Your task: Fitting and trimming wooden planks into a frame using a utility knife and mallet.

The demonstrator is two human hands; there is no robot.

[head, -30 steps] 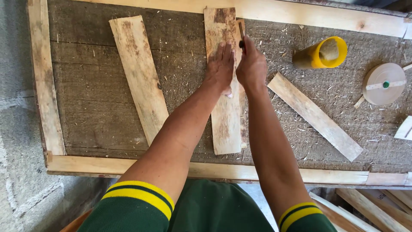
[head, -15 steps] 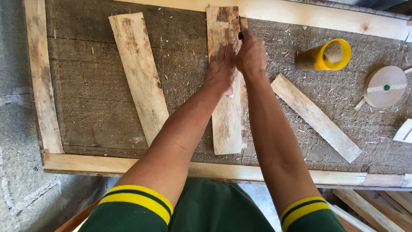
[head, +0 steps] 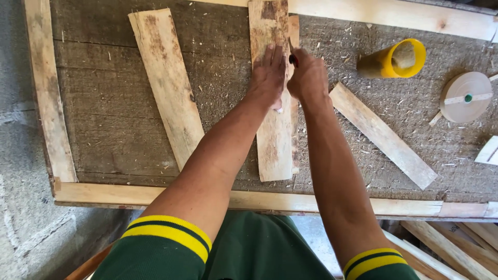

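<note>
My left hand (head: 268, 75) lies flat, fingers together, on a pale wooden plank (head: 274, 140) that runs lengthwise down the middle of the workbench. A thinner strip (head: 294, 31) lies under or beside that plank along its right edge. My right hand (head: 308, 78) is closed around a small dark pencil-like tool (head: 292, 51), its tip at the plank's right edge just beside my left fingers.
A second plank (head: 166, 85) lies angled to the left, a narrower slat (head: 381, 134) to the right. A yellow cup (head: 394, 59) lies on its side at the back right, near a tape roll (head: 465, 96). The bench has a raised wooden rim (head: 155, 194); sawdust covers it.
Both hands have slid slightly back toward me along the plank, the tool tip moving with them. The planks stay in place.
</note>
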